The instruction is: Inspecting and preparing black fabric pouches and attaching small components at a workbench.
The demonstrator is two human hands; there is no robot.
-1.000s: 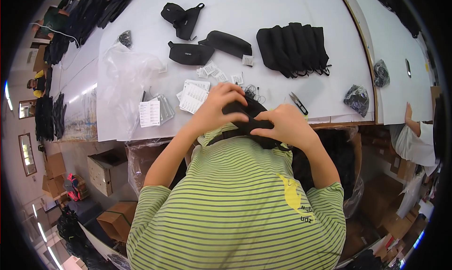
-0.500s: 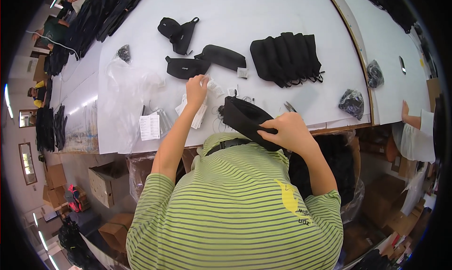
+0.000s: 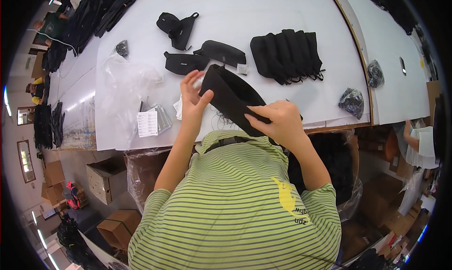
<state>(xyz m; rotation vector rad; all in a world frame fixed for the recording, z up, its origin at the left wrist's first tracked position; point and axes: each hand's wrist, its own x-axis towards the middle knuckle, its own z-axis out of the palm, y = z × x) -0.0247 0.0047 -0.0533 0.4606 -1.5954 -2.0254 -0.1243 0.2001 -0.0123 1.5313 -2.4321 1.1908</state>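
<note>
a: what is being held, and where?

b: one long black fabric pouch (image 3: 233,100), held tilted above the near edge of the white table (image 3: 282,16), just in front of the person's green striped shirt (image 3: 235,209). the right hand (image 3: 278,121) is closed around its lower end. the left hand (image 3: 193,98) has fingers curled at its upper end, pinching something small and pale there; what that piece is cannot be told.

a: what lies closest to it on the table?

b: just left of the left hand, a small heap of white paper tags (image 3: 153,121), too overlapped to count. beside them one large crumpled clear plastic bag (image 3: 125,88).

a: and further out?

b: three more single black pouches: two (image 3: 183,63) (image 3: 221,53) side by side just beyond the held one, and one with a strap (image 3: 176,27) further back. to the right, one row of about five black pouches (image 3: 287,56) standing packed together. near the right edge, two small bundles in clear wrap (image 3: 352,100) (image 3: 375,74). below the table's left end, three brown cardboard boxes (image 3: 106,178) on the floor.
</note>
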